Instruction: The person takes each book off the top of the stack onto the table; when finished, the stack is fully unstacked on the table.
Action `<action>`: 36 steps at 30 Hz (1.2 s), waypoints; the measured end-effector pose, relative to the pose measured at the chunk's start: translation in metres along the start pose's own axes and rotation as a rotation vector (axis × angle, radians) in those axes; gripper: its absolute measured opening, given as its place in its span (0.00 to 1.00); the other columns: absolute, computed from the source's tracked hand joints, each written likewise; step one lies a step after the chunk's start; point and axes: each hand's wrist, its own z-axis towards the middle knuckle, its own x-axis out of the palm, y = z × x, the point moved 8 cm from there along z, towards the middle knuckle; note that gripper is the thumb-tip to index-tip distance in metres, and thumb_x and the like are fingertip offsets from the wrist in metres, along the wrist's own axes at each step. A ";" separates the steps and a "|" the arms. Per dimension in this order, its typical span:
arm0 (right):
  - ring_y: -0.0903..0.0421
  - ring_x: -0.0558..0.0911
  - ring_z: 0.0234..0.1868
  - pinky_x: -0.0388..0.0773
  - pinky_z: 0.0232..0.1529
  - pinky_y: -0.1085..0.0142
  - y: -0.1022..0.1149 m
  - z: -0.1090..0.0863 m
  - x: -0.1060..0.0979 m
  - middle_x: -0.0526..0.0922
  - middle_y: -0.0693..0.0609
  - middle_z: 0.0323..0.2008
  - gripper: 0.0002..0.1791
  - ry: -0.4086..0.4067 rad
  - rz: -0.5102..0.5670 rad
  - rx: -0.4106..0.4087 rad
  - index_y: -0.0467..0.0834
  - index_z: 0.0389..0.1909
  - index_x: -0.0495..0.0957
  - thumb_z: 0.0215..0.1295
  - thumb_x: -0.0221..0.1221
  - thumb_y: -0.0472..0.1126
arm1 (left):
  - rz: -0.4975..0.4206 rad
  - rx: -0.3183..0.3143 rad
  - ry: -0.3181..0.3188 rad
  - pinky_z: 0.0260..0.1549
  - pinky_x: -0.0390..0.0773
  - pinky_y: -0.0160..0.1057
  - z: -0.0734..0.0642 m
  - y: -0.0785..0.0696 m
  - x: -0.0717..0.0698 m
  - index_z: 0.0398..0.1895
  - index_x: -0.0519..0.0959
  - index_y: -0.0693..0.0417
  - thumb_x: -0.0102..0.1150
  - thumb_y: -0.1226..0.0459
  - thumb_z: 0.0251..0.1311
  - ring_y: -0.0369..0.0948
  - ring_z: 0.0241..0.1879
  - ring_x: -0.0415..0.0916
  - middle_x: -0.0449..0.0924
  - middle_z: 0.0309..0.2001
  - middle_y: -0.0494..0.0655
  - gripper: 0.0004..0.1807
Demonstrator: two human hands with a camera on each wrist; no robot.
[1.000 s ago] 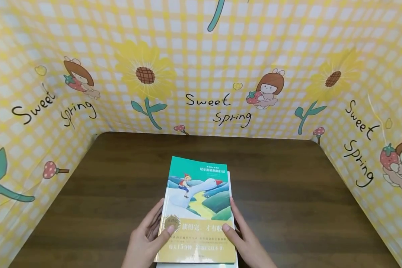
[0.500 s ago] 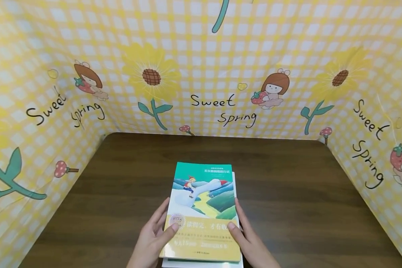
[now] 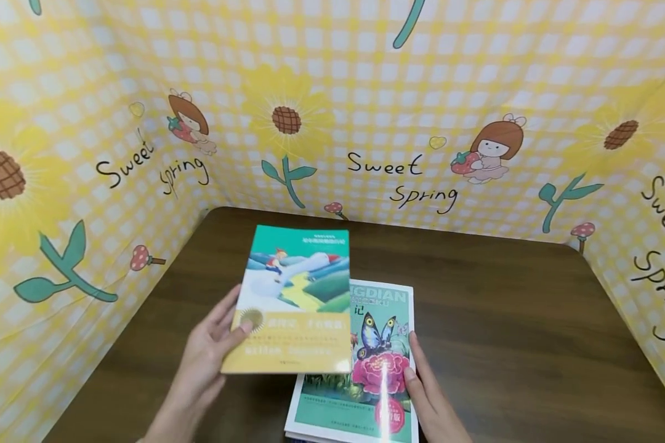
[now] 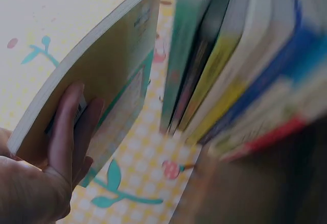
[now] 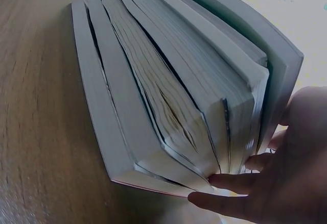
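Note:
My left hand (image 3: pixel 207 351) holds a paperback book (image 3: pixel 294 295) with a green top and a yellow lower band, thumb on its front cover and fingers behind. In the left wrist view the fingers (image 4: pixel 64 127) spread across its back cover, and the book is apart from the stack of books (image 4: pixel 230 55). On top of the stack lies a book with a butterfly and a pink flower (image 3: pixel 379 369), partly covered by the held book in the head view. My right hand (image 3: pixel 435 394) rests along the stack's right side, its fingertips touching the page edges (image 5: pixel 163 106).
The stack stands near the front of a dark brown wooden table (image 3: pixel 504 320). A yellow checked cloth (image 3: pixel 332 92) with flowers and cartoon figures walls the table at the back and both sides.
My left hand has lifted the green and yellow book off the stack and moved it left and away, uncovering the butterfly book. My right hand stays at the stack. The head view has shifted left.

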 end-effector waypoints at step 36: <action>0.46 0.76 0.55 0.76 0.44 0.60 -0.002 -0.002 0.001 0.42 0.42 0.75 0.33 -0.002 0.029 0.042 0.78 0.72 0.38 0.71 0.42 0.66 | 0.965 -0.080 -0.199 0.29 0.64 0.38 0.184 -0.003 -0.187 0.72 0.51 0.72 0.42 0.77 0.53 0.56 0.39 0.61 0.55 0.67 0.75 0.38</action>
